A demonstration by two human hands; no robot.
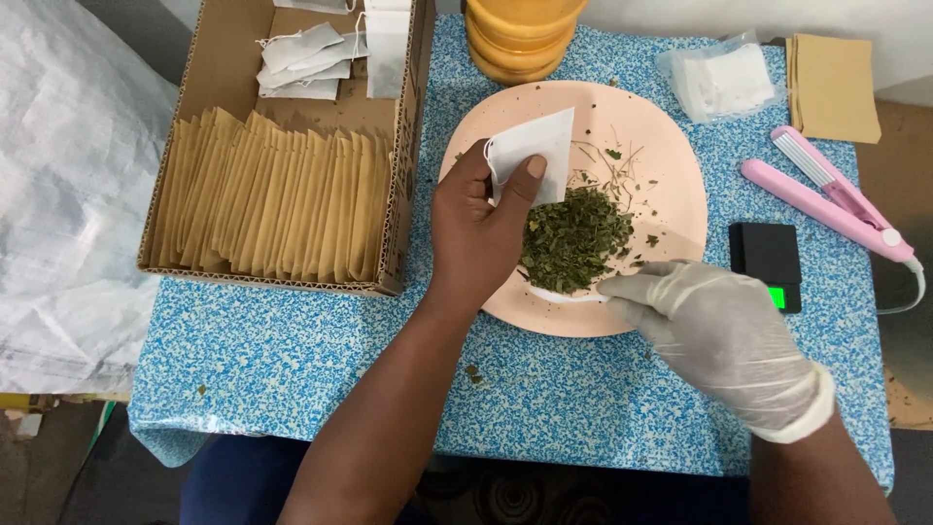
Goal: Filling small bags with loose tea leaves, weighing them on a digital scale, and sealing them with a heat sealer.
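My bare left hand (481,228) holds a small white paper sachet (539,153) upright over the left side of a pale pink plate (671,165). A heap of dried green leaves (575,238) lies in the middle of the plate. My right hand (714,331), in a thin translucent glove, rests at the plate's lower right rim. Its fingertips pinch a white spoon (569,296) whose end lies under the edge of the leaf heap.
A cardboard box (403,175) at left holds rows of brown paper envelopes (272,199) and several white sachets (306,58). A small black scale (768,258), a pink heat sealer (826,194), a bag of white sachets (724,78), brown envelopes (834,86) and a yellow container (515,39) stand around the plate.
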